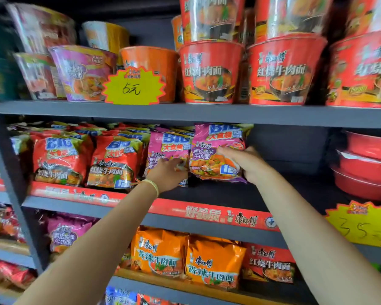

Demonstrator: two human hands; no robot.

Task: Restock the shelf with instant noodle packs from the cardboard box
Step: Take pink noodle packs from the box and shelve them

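On the middle shelf stands a row of instant noodle packs: red ones at the left, then purple ones. My right hand grips the rightmost purple pack by its right side, holding it upright at the end of the row. My left hand reaches in from below and touches the lower edge between the two purple packs; its fingertips are partly hidden. The cardboard box is out of view.
Dark bare shelf space lies right of the held pack. Red bowl noodles are stacked at the far right. Cup noodles fill the shelf above, orange packs the shelf below. Yellow price tags hang on the shelf edges.
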